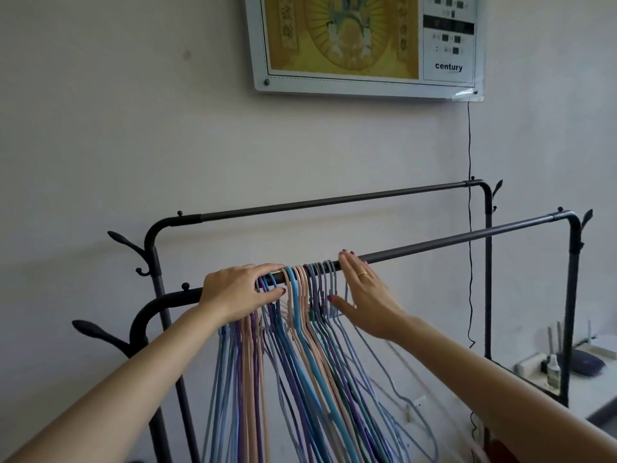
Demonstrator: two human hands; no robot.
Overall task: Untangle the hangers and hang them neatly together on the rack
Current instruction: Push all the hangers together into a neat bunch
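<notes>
Thin, light, slippery-looking hangers [300,295] bunch on the rack's front rail [450,242]. Left hand [240,290], at nine o'clock, curls over the hooks; right hand [362,292], at three o'clock, presses flat-fingered, grasping nothing.

Matt dark metal rack [434,243], smooth pastel plastic-looking hangers [300,329], glossy wall frame [367,88].
</notes>
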